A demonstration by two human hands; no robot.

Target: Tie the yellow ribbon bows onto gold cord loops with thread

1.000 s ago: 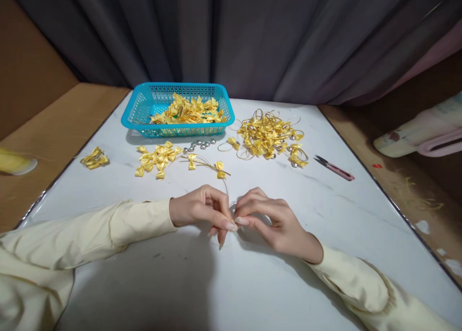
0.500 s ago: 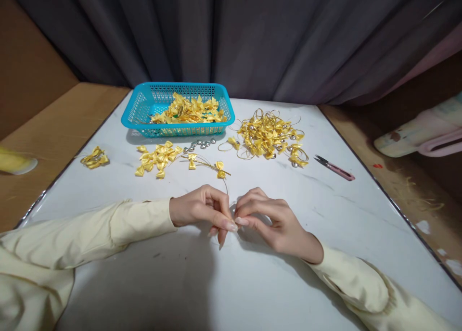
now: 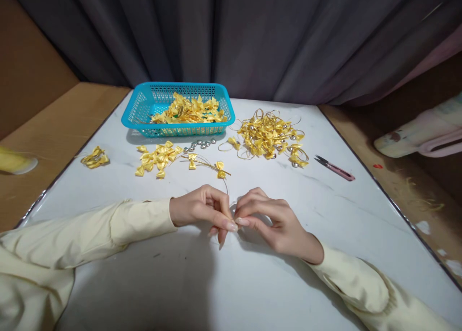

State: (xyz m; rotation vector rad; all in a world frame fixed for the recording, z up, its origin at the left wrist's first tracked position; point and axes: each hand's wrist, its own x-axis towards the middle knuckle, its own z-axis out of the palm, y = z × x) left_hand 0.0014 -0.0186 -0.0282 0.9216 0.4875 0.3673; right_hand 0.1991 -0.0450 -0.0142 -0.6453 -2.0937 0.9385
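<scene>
My left hand (image 3: pixel 211 213) and my right hand (image 3: pixel 269 220) meet fingertip to fingertip over the white table, both closed in a pinch. A thin pale cord (image 3: pixel 227 185) comes down from the bows into the pinch, and a faint loop of it shows below my left fingers. The spot where the cord is gripped is mostly hidden by the fingertips. Just beyond the hands, two yellow ribbon bows (image 3: pixel 220 169) sit along a thin gold cord (image 3: pixel 205 164). Behind them lie several silver beads (image 3: pixel 205 144).
A blue basket (image 3: pixel 176 132) of yellow bows stands at the back. Loose bows (image 3: pixel 159 158) and a small bundle (image 3: pixel 94 158) lie left; a heap of corded bows with silver beads (image 3: pixel 269 136) lies right. Pink-handled thread snips (image 3: pixel 335 168) rest near the right edge.
</scene>
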